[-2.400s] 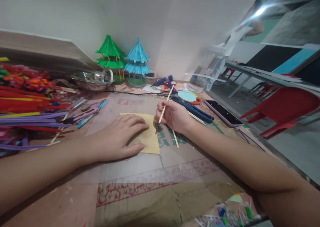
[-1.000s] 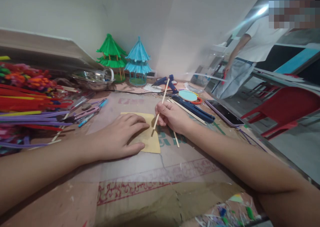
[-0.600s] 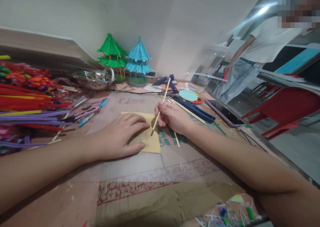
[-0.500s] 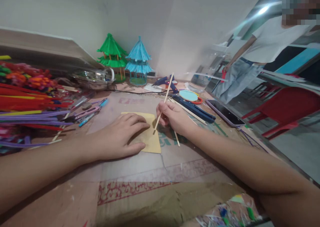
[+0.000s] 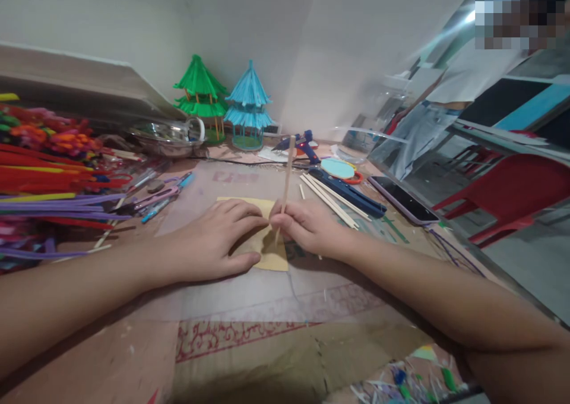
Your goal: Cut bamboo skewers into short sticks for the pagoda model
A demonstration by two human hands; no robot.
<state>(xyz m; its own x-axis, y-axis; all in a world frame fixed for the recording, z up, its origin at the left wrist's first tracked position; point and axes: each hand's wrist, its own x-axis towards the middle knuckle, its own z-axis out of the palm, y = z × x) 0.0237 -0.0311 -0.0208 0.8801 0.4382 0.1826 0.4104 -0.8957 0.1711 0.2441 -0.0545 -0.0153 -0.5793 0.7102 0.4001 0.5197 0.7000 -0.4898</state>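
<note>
My left hand (image 5: 225, 237) lies flat on a small yellow sheet (image 5: 272, 260), fingers stretched out and thumb apart. The hand covers the sheet's left part; whether it is plain paper or sandpaper I cannot tell. My right hand (image 5: 307, 224) pinches a thin wooden stick (image 5: 288, 169), which stands nearly upright, its lower end over the sheet's right side. Whether that end touches the sheet is unclear. Several more wooden sticks (image 5: 332, 203) lie beyond my right hand, and another one is partly hidden under it.
Green (image 5: 200, 86) and blue pagoda models (image 5: 249, 101) stand at the back. A glue gun (image 5: 307, 145), a dark blue tool (image 5: 351, 191) and a phone (image 5: 403, 199) lie to the right. Pipe cleaners (image 5: 53, 172) pile up at left, near scissors (image 5: 155, 197). A person stands beyond the red chair (image 5: 529, 190).
My right hand has moved slightly left, closer to the left hand and over the sheet. The stick has tipped more upright. My left hand has stayed in place.
</note>
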